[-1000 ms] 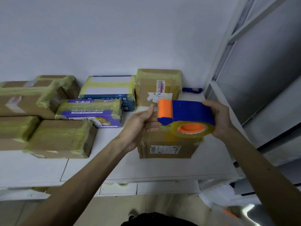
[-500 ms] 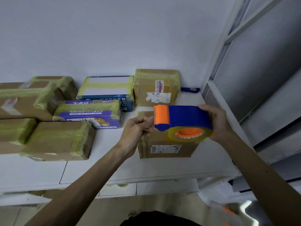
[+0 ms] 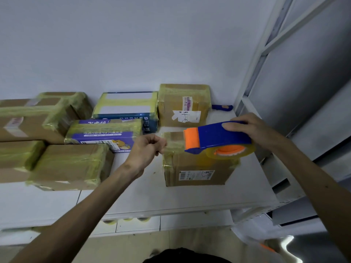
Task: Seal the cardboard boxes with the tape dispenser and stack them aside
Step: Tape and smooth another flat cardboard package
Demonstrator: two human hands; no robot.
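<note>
Dispenser [image 3: 218,136] hangs over the box [image 3: 197,168] near the right edge of the surface [image 3: 190,198], gripped by the right hand [image 3: 250,128]; the left hand [image 3: 148,149] pinches seemingly the tape end [image 3: 164,147], likely to stretch it for sealing.

Bg: plain pale wall [image 3: 133,44] behind, bluish cast. White table [image 3: 171,198] butts against it; top is in sections w/ a thin seam near left. Right side: white metal frame [image 3: 266,44] w/ grey panels [image 3: 313,73], runs up out of shot. Floor [image 3: 190,242] below is tan, dim. Bright glare patch [image 3: 288,242] btm right. Light cool, flat.
</note>
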